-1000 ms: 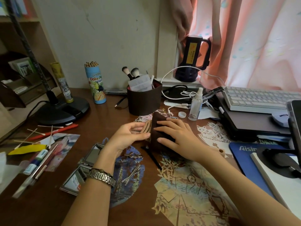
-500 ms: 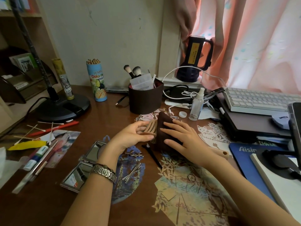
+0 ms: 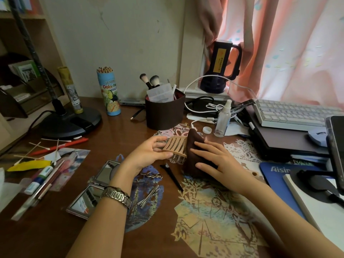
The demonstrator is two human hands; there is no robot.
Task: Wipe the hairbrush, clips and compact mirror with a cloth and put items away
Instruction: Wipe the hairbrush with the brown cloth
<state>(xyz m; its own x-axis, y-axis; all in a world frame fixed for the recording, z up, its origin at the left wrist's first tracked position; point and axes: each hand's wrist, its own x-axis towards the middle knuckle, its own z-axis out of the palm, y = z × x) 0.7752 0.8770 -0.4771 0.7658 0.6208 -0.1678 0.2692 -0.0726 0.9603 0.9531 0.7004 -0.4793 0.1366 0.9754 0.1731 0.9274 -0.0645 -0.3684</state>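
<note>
Two hands work beside the brown holder (image 3: 164, 114): the left hand (image 3: 149, 155) has its fingers clasped round the hairbrush (image 3: 176, 146), while the right hand (image 3: 217, 162) presses flat, fingers straight, on the brown cloth (image 3: 192, 146).

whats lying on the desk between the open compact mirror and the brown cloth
In the head view, a heart-shaped metal clip, a bunch of silver hairpins and a black clip lie between the compact mirror and the brown cloth.

A dark wooden bench (image 3: 55, 231) carries an open compact mirror (image 3: 93, 190) at 8 o'clock, a lamp base (image 3: 70, 123) at 10, a brown holder (image 3: 164, 114) at 12, and a keyboard (image 3: 290, 114) at 2.
</note>
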